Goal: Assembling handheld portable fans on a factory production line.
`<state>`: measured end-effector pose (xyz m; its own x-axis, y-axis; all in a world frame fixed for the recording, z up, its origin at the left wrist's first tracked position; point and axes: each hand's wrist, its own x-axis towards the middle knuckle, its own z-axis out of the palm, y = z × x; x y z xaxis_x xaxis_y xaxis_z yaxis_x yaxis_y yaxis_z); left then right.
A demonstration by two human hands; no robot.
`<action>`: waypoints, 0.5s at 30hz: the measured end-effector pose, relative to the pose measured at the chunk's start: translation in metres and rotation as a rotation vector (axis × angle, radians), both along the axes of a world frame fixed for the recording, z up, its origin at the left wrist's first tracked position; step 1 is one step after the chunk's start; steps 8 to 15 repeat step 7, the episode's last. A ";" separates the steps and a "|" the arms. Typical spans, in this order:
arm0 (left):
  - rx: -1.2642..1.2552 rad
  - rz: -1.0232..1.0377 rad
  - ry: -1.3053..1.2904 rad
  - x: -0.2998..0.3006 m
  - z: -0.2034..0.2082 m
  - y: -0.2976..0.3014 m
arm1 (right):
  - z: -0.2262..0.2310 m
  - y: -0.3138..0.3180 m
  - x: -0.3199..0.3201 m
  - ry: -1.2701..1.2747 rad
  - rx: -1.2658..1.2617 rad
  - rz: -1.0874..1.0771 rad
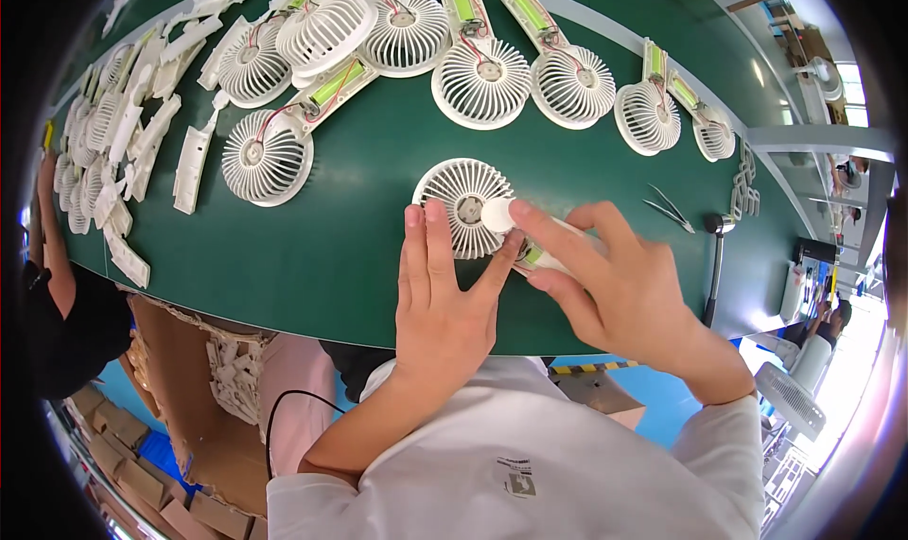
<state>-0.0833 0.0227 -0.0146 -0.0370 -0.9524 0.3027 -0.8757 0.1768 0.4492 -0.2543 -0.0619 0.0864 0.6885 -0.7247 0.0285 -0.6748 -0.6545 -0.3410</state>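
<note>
In front of me a white fan half (454, 179) lies on the green table, its round slatted grille facing up. A handle with a green battery (534, 254) runs from it toward the lower right. My left hand (440, 318) rests on the grille with fingers stretched, the thumb near where the handle joins. My right hand (619, 280) is closed on a white handle cover with a rounded end (497, 216), held over the handle. That end overlaps the grille's right side. The right fingers hide much of the cover, so whether it is seated cannot be made out.
Several fan halves (480, 81) with batteries and red wires line the table's far side. Loose white shells (194, 157) pile up at left. Tweezers (670, 209) and a black-handled tool (716, 266) lie at right. A cardboard box (194, 389) stands below the table's front edge; another person's arm (57, 247) shows at far left.
</note>
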 end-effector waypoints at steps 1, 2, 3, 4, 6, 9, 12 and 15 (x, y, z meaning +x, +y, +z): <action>0.000 -0.002 0.006 0.000 0.000 -0.001 | -0.010 -0.001 0.001 0.006 0.000 -0.002; 0.003 -0.001 0.009 0.000 0.000 -0.001 | -0.020 -0.003 0.003 -0.059 -0.087 0.026; 0.006 -0.001 0.012 0.000 0.001 -0.001 | -0.024 -0.005 0.004 -0.125 -0.175 0.054; 0.008 -0.001 0.011 0.000 -0.001 0.000 | -0.026 -0.006 0.006 -0.125 -0.172 0.054; -0.022 -0.004 0.007 0.001 -0.006 0.001 | -0.029 -0.007 0.008 0.048 -0.165 0.093; -0.013 -0.008 -0.022 0.000 -0.005 0.001 | -0.030 -0.007 0.008 0.047 -0.163 0.097; -0.013 -0.008 -0.022 0.000 -0.005 0.001 | -0.030 -0.007 0.008 0.047 -0.163 0.097; -0.013 -0.008 -0.022 0.000 -0.005 0.001 | -0.030 -0.007 0.008 0.047 -0.163 0.097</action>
